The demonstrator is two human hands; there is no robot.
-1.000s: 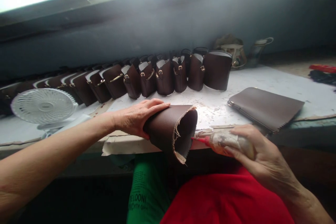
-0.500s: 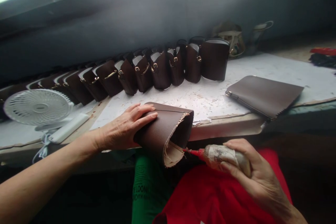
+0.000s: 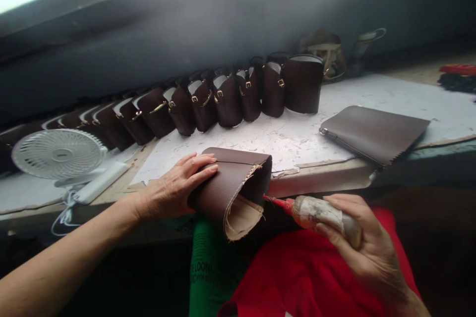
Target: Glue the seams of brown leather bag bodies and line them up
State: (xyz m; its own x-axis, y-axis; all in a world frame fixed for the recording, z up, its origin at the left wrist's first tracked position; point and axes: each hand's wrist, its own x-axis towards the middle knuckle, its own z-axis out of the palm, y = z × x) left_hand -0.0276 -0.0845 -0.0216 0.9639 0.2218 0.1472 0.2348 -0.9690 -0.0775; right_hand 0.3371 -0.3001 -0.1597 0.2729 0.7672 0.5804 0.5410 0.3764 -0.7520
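Note:
My left hand point(image 3: 186, 181) grips a brown leather bag body point(image 3: 230, 173) at its far end, fingers on top and the thumb out of sight. The bag lies on its side at the table's front edge, its raw-edged opening facing me and the pale lining showing inside. In my right hand point(image 3: 364, 242) is a glue bottle point(image 3: 323, 215) with a red nozzle and a worn, wrapped body. The nozzle tip points left and is close to the right rim of the opening; whether it touches is hard to tell.
Behind stands a row of brown bag bodies point(image 3: 228, 104) with gold buckles. A flat brown piece point(image 3: 375, 131) lies at the right on the paper-covered table point(image 3: 401, 94). On the left are a white fan point(image 3: 59, 153) and its cord. A clear bottle point(image 3: 362, 49) stands at the back.
The bag has tilted slightly, its opening turning a little left and down. The nozzle tip has moved slightly up from the opening's lower edge to its right side.

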